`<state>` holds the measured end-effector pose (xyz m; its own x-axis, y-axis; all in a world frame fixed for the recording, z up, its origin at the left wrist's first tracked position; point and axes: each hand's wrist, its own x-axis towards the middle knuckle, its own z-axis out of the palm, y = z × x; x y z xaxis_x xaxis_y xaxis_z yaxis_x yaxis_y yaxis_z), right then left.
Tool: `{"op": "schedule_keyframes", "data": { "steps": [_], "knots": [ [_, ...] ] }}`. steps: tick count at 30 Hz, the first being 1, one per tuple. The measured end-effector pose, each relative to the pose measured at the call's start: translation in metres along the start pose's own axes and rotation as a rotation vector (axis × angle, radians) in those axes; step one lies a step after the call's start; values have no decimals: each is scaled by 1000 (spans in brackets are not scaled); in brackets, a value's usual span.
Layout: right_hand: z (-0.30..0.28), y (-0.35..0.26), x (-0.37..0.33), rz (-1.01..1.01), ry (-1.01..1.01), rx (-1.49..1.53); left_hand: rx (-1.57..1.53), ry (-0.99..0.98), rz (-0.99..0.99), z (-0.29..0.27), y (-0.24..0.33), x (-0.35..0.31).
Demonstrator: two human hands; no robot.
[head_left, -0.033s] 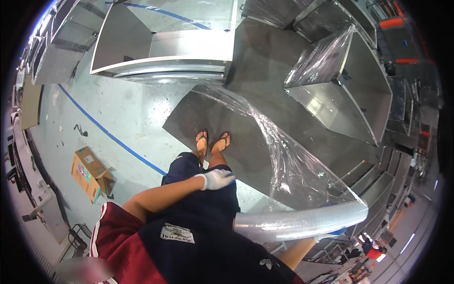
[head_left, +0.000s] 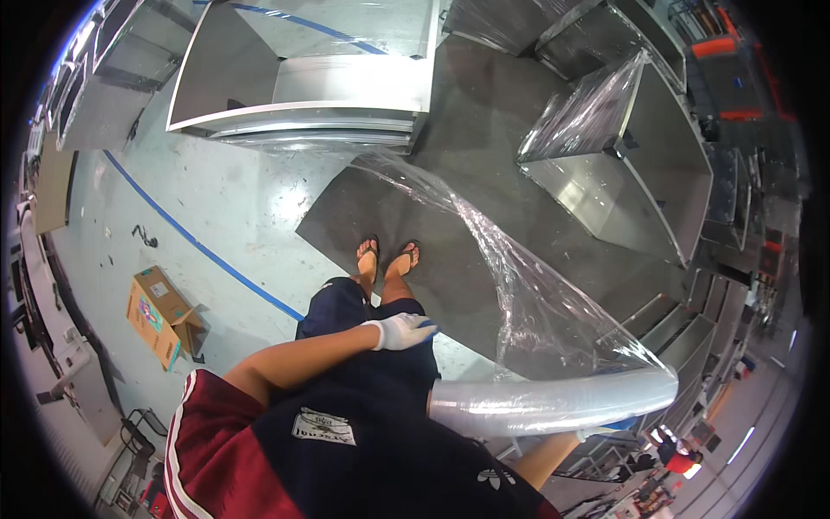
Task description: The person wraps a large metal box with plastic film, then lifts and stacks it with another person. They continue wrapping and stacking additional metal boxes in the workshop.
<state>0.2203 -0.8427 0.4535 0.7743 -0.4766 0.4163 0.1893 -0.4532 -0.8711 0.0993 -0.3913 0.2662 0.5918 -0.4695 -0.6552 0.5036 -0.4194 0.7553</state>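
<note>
A thick roll of clear stretch film (head_left: 553,404) lies across the lower right, held by my right hand (head_left: 603,430). That hand wears a white and blue glove and is mostly hidden behind the roll. From the roll, a loose sheet of film (head_left: 493,242) runs up and left, bunched into a rope partway, to the base of a metal cabinet (head_left: 346,82). My left hand (head_left: 403,331), gloved in white with blue, rests by my thigh. Its fingers point right, fairly straight, and nothing shows in them.
A film-wrapped metal cabinet (head_left: 622,164) stands at the right on the dark mat (head_left: 398,195); more cabinets stand behind it. At the left, an open cardboard box (head_left: 160,311) sits on the pale floor beside a blue floor line (head_left: 203,246). A person (head_left: 679,456) appears far off, lower right.
The film roll has shifted slightly to the right with my right hand. My left hand has also moved a little to the right.
</note>
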Motion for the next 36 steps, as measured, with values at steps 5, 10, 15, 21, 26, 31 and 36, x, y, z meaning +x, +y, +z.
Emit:
{"op": "schedule_keyframes", "data": {
  "steps": [5,10,15,21,26,31,36],
  "knots": [
    [51,-112,36,-210,165,141,-955,-372,329,-36,82,-44],
    [89,-189,53,-358,101,194,-810,41,614,-85,126,-153],
    [129,-202,29,-55,180,308,-150,646,608,-94,155,-212],
    [172,-140,8,481,173,633,80,1206,882,-106,190,-186],
    [192,-80,38,567,-18,522,211,1070,1027,-117,247,-136],
    [185,-38,117,588,-177,459,140,1038,1026,-117,301,-44],
    [198,-1,203,631,-316,434,135,1017,978,-106,378,55]
  ]
}}
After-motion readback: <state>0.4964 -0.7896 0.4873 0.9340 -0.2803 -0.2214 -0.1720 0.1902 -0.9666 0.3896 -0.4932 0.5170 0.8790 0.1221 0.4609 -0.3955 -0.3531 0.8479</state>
